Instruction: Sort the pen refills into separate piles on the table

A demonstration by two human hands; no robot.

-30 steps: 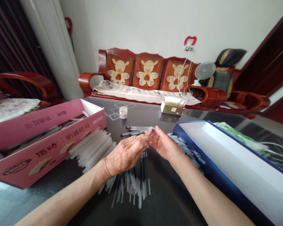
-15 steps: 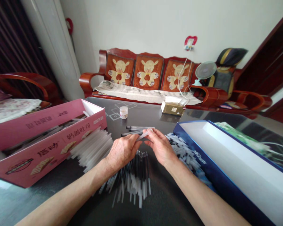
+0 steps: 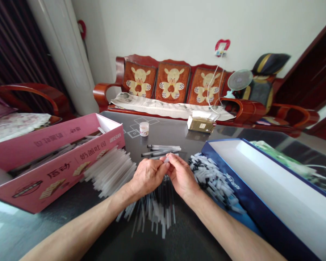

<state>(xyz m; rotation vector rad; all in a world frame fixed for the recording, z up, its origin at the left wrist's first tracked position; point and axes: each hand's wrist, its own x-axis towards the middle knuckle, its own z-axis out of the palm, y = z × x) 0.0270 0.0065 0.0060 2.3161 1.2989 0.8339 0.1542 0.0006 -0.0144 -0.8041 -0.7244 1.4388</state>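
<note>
Over the middle of the dark table, my left hand (image 3: 148,175) and my right hand (image 3: 182,175) meet, fingers closed on one translucent pen barrel (image 3: 166,159). Most of that barrel is hidden by the fingers. Just beyond the hands lie several pens (image 3: 164,148) with clear bodies and dark ends. Below the hands is a spread of thin pen refills (image 3: 159,212), dark at the far end and whitish nearer me. A stack of empty translucent barrels (image 3: 112,172) rests left of my left hand. To the right of my right hand sits a heap of white and black pen caps (image 3: 210,179).
A pink carton (image 3: 70,165) holding more tubes stands at the left. At the right is a blue box (image 3: 241,188) with a white inside. A small white jar (image 3: 144,129) and a tissue box (image 3: 201,124) stand toward the back, before a wooden sofa (image 3: 105,95).
Both hands have drawn closer together around the barrel, and less of it shows. The whole view has shifted slightly.
</note>
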